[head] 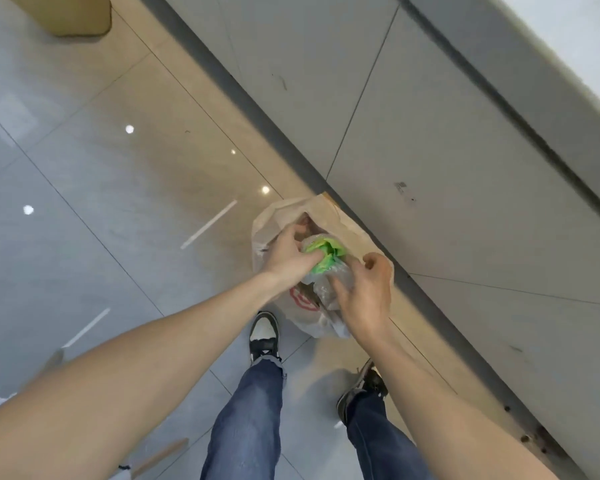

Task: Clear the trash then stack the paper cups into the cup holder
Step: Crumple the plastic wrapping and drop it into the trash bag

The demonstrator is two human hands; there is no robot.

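The left hand [288,252] closes around a crumpled green wrapper [326,254], fingers pressed into it at the mouth of a brown paper bag [347,223] standing on the floor. The right hand [364,289] is half curled, its fingers on clear plastic [329,285] bunched just below the wrapper; whether it pinches that plastic or only steadies it cannot be told.

Largest first: the tiled floor [101,202] spreads wide and open to the left. A grey cabinet front [447,150] runs diagonally on the right, with a dark kick strip [243,95] at its foot. The bag stands close against that strip, just ahead of the person's shoes [264,336].

This looks like the trash-clearing part of the task; no paper cups or cup holder are in view. To do it well, the wrapper and plastic should be pushed down past the rim together, with one hand keeping the mouth spread so the thin paper does not fold or tear.

The cabinet blocks movement on the right, so the arms have room to pull back only toward the body and the open floor on the left.
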